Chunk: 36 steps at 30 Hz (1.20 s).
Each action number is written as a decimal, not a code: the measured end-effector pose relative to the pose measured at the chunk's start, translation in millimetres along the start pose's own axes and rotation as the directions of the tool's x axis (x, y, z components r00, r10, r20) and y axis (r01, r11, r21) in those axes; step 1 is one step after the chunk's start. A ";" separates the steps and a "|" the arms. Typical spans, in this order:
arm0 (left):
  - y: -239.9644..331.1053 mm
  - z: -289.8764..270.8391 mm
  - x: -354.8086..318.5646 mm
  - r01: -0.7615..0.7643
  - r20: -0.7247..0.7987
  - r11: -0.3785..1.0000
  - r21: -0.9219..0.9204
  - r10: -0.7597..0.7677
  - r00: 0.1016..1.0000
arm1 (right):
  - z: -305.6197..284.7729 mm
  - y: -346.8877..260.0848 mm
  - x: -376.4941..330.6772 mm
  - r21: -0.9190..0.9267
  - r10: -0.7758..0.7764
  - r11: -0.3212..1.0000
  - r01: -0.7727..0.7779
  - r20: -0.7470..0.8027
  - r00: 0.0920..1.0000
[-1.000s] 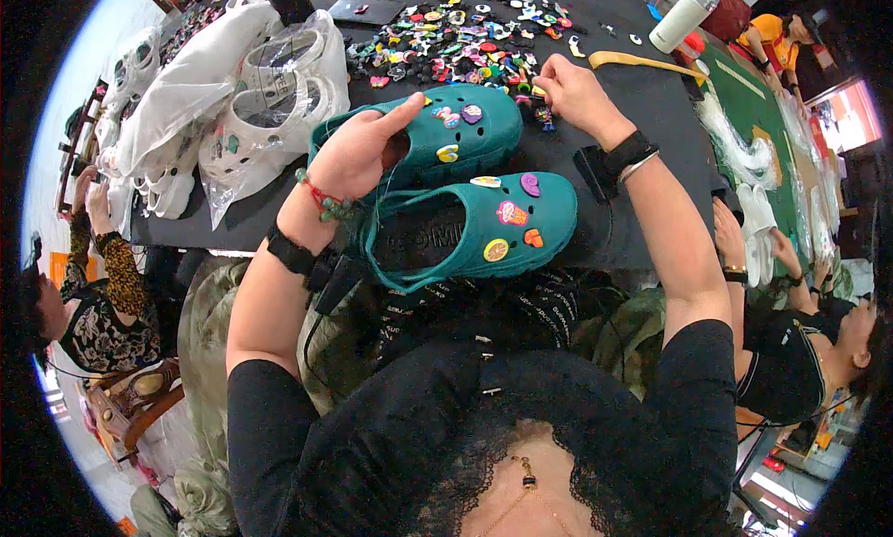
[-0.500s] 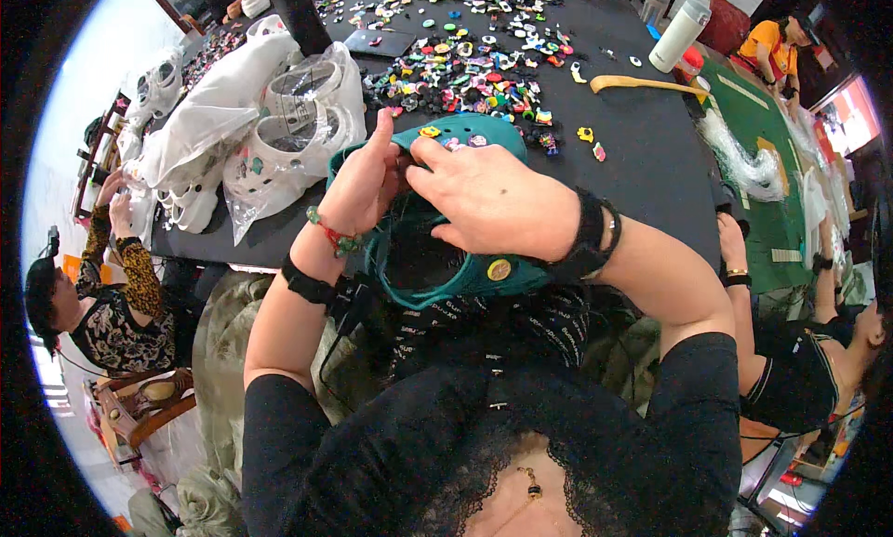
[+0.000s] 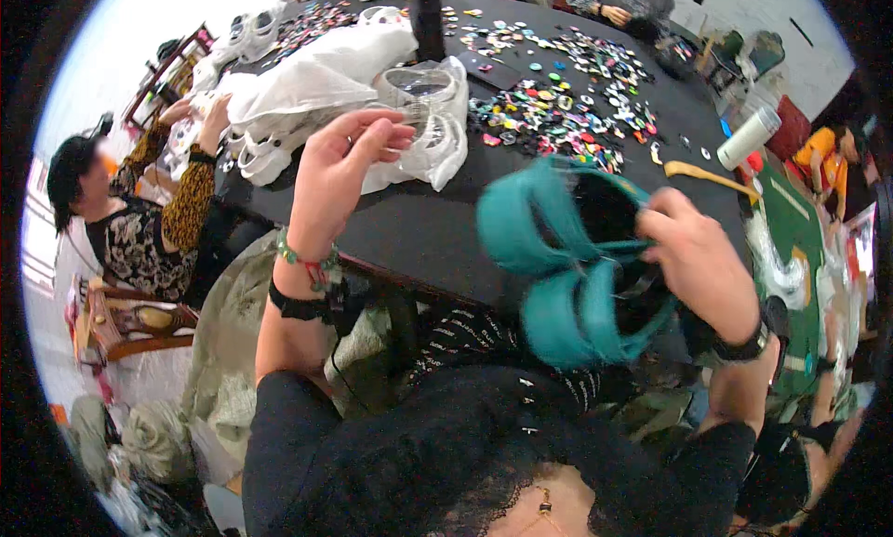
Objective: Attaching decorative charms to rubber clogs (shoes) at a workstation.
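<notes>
While right hand (image 3: pixel 702 263) gripped pair of teal clogs (image 3: pixel 577 258) by heel straps, fingers curled shut around them, shoes hung blurred above near right edge of black table (image 3: pixel 419 221). Left hand (image 3: pixel 339 165) raised, empty, fingers loosely half open, over clear plastic bags (image 3: pixel 409 119) holding white shoes. Colourful charms (image 3: pixel 558 91) scattered far right. Judgement: keep both straps pinched together, clogs level, free hand ready to open bag mouth.

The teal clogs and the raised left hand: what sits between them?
In the head view, only bare black table lies between the teal clogs and the left hand.
</notes>
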<state>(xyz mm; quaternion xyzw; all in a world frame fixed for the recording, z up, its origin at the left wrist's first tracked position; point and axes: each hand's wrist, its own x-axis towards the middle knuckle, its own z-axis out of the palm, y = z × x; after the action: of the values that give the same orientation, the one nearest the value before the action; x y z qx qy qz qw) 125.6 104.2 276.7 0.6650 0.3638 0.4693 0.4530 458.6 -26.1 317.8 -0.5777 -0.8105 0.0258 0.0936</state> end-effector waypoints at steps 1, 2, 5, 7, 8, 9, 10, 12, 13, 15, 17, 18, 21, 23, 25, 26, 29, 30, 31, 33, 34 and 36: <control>-7.8 -11.2 4.2 -0.026 -0.070 0.997 0.074 0.031 0.997 | -11.4 3.9 -13.9 -0.030 0.040 0.999 -0.041 -0.024 0.999; -20.2 -25.9 4.8 -0.020 -0.101 0.997 0.081 0.028 0.994 | -22.7 5.6 -24.1 -0.005 0.086 0.996 -0.086 -0.040 0.995; -52.5 -49.1 9.1 0.042 -0.230 0.890 0.454 0.072 0.970 | -43.5 30.8 -55.8 -0.070 0.239 0.966 -0.251 -0.142 0.961; -54.7 -42.7 16.1 0.053 -0.172 0.774 0.631 0.073 0.982 | -44.2 76.2 -87.8 -0.037 0.385 0.916 -0.399 -0.198 0.902; -60.3 -42.1 12.9 0.064 -0.166 0.745 0.664 0.063 0.984 | -45.0 95.5 -91.5 -0.115 0.377 0.908 -0.404 -0.204 0.904; -62.2 -36.2 13.6 0.066 -0.164 0.748 0.661 0.058 0.985 | -44.9 117.4 -102.5 -0.183 0.377 0.890 -0.417 -0.218 0.900; -64.2 -29.9 14.0 -0.103 -0.070 0.658 0.746 0.232 0.970 | -41.0 140.0 -112.3 -0.183 0.378 0.890 -0.417 -0.214 0.901; -71.0 -16.1 20.8 -0.257 0.072 0.558 0.789 0.331 0.941 | -28.7 186.3 -134.8 -0.349 0.411 0.804 -0.482 -0.260 0.874; -76.5 -10.6 26.2 -0.264 0.074 0.566 0.781 0.335 0.939 | -22.7 217.6 -151.3 -0.357 0.417 0.796 -0.489 -0.262 0.871; -88.6 -4.7 36.1 -0.357 0.166 0.411 0.839 0.432 0.887 | -6.3 266.9 -175.6 -0.506 0.508 0.691 -0.516 -0.168 0.845; -97.5 -5.4 43.4 -0.319 0.196 0.420 0.849 0.312 0.930 | 8.3 272.9 -178.3 -0.501 0.646 0.633 -0.590 -0.077 0.759; -97.0 -1.0 46.4 -0.309 0.220 0.367 0.877 0.264 0.939 | 12.3 273.9 -180.8 -0.456 0.669 0.602 -0.656 -0.161 0.726; -92.9 15.2 45.6 -0.289 0.262 0.291 0.912 0.127 0.957 | 14.5 274.6 -182.1 -0.235 0.761 0.582 -0.778 -0.179 0.623; -89.7 30.6 36.2 -0.319 0.317 0.062 0.946 0.043 0.947 | 20.4 285.3 -190.9 -0.190 0.767 0.588 -0.786 -0.180 0.616; -105.4 32.5 37.8 -0.320 0.321 -0.018 0.947 0.065 0.945 | 16.7 280.5 -188.9 -0.323 0.663 0.673 -0.666 -0.137 0.736; -120.6 29.8 42.7 -0.291 0.284 0.035 0.956 0.136 0.949 | 14.9 274.0 -184.7 -0.324 0.660 0.675 -0.663 -0.137 0.738; -125.3 27.2 44.5 -0.293 0.261 0.124 0.948 0.227 0.939 | 11.7 230.0 -163.3 -0.371 0.654 0.627 -0.685 -0.227 0.721; -128.7 26.1 45.5 -0.330 0.275 0.153 0.932 0.298 0.914 | 10.2 218.7 -157.6 -0.347 0.597 0.668 -0.658 -0.277 0.752; -129.9 24.0 45.0 -0.368 0.287 0.175 0.913 0.366 0.885 | 9.9 205.8 -151.5 -0.323 0.538 0.709 -0.627 -0.326 0.777; -126.5 19.4 42.2 -0.403 0.290 0.203 0.893 0.426 0.857 | 5.9 174.1 -134.4 -0.267 0.477 0.772 -0.576 -0.356 0.804; -123.9 17.7 40.1 -0.438 0.287 0.233 0.868 0.484 0.827 | 4.9 155.8 -125.1 -0.191 0.447 0.823 -0.535 -0.362 0.818; -113.9 17.5 29.4 -0.441 0.242 0.251 0.862 0.561 0.791 | 7.0 123.1 -106.0 -0.058 0.387 0.895 -0.443 -0.393 0.834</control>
<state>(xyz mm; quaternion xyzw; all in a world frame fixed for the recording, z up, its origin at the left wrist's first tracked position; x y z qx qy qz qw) 144.3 163.4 175.2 0.8501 0.3472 0.3620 -0.1606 605.4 -84.6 279.6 -0.7394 -0.6325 -0.1239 0.1947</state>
